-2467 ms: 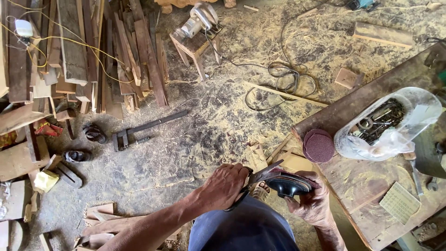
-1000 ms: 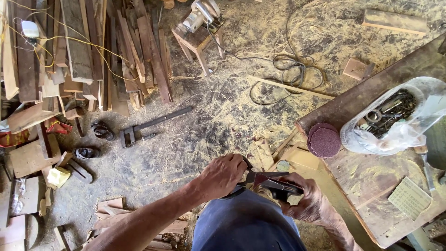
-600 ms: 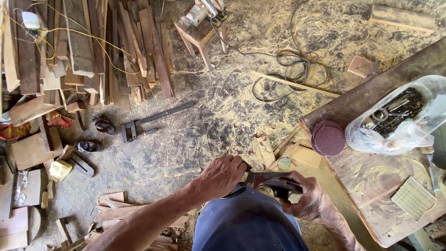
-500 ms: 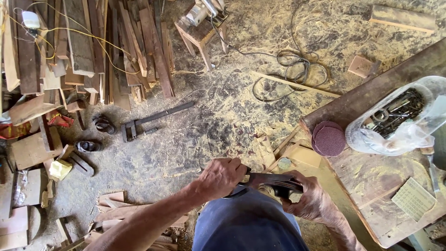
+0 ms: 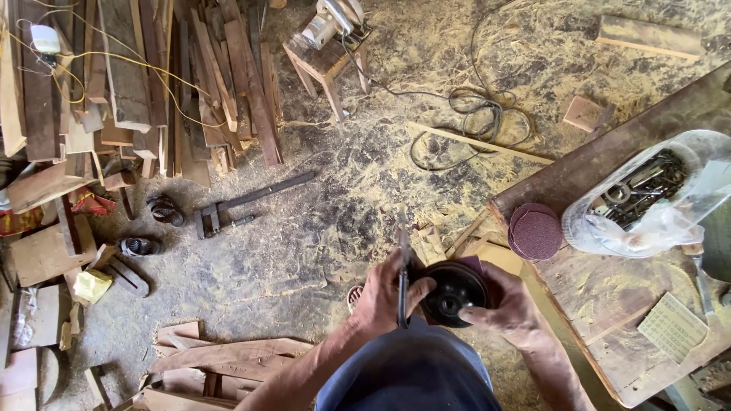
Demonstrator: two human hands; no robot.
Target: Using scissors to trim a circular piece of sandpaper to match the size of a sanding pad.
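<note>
I look straight down at my hands above a sawdust-covered floor. My right hand (image 5: 509, 310) holds a black round sanding-disc pad (image 5: 452, 291) of a power tool, its flat face turned up. My left hand (image 5: 387, 292) grips a thin dark metal wrench (image 5: 401, 275) set upright against the pad's left edge. Both hands are close together in front of my blue clothing. A stack of maroon sanding discs (image 5: 534, 230) lies on the wooden workbench (image 5: 609, 297) just right of my hands.
A clear plastic bag of metal tools (image 5: 647, 199) sits on the bench. Planks (image 5: 137, 84) are piled at top left. A small stool with a power tool (image 5: 329, 46), a coiled cable (image 5: 464, 122), a bar clamp (image 5: 244, 202) and wood scraps lie on the floor.
The tool has been turned so the round pad now faces up. My left hand has brought the wrench upright against it. The view has shifted slightly.
</note>
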